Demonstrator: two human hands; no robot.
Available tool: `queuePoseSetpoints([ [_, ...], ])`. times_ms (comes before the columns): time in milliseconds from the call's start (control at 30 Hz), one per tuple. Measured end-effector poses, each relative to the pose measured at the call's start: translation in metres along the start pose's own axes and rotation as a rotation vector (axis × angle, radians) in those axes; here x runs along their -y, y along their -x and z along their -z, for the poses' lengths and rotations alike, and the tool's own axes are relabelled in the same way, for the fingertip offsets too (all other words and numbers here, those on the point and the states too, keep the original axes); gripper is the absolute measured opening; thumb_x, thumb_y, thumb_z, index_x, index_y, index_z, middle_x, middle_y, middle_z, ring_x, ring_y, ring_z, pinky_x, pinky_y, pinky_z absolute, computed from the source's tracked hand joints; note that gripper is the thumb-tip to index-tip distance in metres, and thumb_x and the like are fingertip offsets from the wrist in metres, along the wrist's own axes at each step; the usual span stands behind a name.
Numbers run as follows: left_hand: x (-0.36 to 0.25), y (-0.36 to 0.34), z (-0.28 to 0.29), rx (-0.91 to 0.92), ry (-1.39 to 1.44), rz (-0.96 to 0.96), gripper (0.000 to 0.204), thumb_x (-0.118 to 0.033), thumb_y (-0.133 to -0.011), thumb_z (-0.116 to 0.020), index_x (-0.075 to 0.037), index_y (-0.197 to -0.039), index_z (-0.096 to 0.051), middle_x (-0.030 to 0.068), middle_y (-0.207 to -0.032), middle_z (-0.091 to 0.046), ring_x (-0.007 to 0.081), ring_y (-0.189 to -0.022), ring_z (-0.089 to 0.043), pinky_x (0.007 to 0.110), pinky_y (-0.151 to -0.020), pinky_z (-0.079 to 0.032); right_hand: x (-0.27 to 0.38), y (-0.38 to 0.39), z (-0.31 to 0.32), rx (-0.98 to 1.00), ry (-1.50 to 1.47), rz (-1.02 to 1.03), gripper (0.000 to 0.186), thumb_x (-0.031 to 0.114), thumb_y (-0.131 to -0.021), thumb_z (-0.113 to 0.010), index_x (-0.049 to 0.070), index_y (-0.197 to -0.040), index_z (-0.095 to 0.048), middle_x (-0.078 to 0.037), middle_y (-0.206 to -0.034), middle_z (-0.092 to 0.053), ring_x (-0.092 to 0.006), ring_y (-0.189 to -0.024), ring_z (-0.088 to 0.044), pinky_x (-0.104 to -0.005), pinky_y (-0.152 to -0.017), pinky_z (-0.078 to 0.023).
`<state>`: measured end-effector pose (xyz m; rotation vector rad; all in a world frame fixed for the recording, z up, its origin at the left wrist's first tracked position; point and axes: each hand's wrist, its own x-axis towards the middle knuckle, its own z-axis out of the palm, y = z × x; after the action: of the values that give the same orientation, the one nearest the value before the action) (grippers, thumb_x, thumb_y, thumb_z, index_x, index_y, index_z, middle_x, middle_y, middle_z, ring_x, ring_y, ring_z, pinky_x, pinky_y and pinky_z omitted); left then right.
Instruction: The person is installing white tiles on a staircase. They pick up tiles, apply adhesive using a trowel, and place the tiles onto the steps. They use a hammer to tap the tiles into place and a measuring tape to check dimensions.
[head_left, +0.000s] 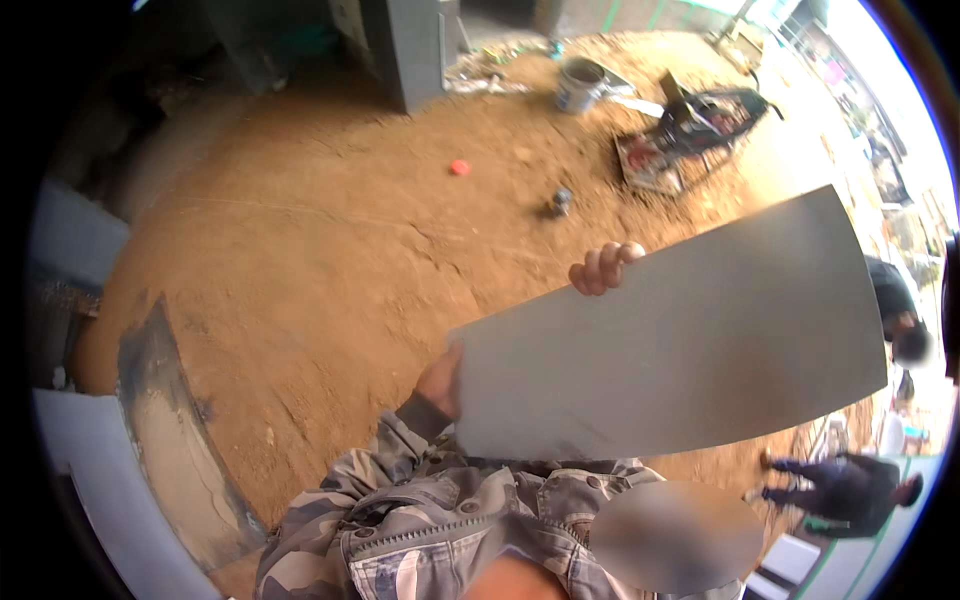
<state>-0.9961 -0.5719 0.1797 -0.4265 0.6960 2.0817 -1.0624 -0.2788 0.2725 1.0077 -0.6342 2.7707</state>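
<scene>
A large, smooth grey panel is held up in front of my chest, tilted so that its right end stands higher. My left hand grips its left end, with the fingers hidden behind the board. Over the top edge curl the fingers of my right hand, closed on the panel near its middle. The rest of that hand and its forearm are hidden by the board. My left sleeve is camouflage cloth with a dark cuff.
Brown earth ground bears a bucket, a dark-framed machine, a small dark container and a red round piece. A mortar-smeared board lies left. A pillar rises behind. Two people, one walking, are at right.
</scene>
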Motion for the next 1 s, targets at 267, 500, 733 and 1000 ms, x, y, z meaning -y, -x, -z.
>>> queuePoseSetpoints([
  [267,-0.155,-0.058,0.029,-0.160,-0.656,-0.549,0.061,-0.048,-0.103,-0.044,-0.005,-0.146,-0.039,0.0127,-0.144,-0.050,0.0305,-0.130,-0.049,0.047,-0.110,-0.039,-0.134,-0.215,0.090,0.272,-0.146,-0.140,0.048,0.034,-0.102,-0.043,0.011,-0.144,-0.047,-0.006,-0.095,-0.057,-0.0241,-0.088,-0.054,-0.0431,-0.080,-0.043],
  [500,-0.346,-0.142,0.018,-0.079,0.112,-0.494,0.054,-0.044,-0.106,-0.034,0.000,-0.137,-0.046,0.0114,-0.131,-0.058,0.0256,-0.118,-0.057,0.037,-0.100,-0.047,-0.222,-0.371,0.190,0.129,-0.253,-0.275,0.058,0.048,-0.100,-0.045,0.007,-0.140,-0.046,-0.012,-0.119,-0.059,-0.0284,-0.109,-0.057,-0.0499,-0.095,-0.045],
  [733,-0.508,-0.243,0.008,-0.093,-0.055,-0.589,0.055,-0.045,-0.106,-0.036,0.001,-0.135,-0.048,0.0125,-0.131,-0.058,0.0266,-0.119,-0.057,0.039,-0.100,-0.047,-0.184,-0.441,0.210,-0.241,0.013,0.129,0.068,0.058,-0.097,-0.045,0.006,-0.142,-0.043,-0.013,-0.128,-0.054,-0.0287,-0.119,-0.052,-0.0490,-0.102,-0.043],
  [1000,-0.609,-0.403,-0.019,-0.267,0.125,-0.600,0.051,-0.042,-0.101,-0.051,-0.003,-0.134,-0.050,0.0129,-0.132,-0.057,0.0288,-0.120,-0.055,0.045,-0.102,-0.045,-0.152,-0.509,0.396,-1.000,0.482,0.263,0.075,0.062,-0.099,-0.040,0.003,-0.145,-0.038,-0.016,-0.145,-0.044,-0.0317,-0.127,-0.046,-0.0448,-0.106,-0.040],
])
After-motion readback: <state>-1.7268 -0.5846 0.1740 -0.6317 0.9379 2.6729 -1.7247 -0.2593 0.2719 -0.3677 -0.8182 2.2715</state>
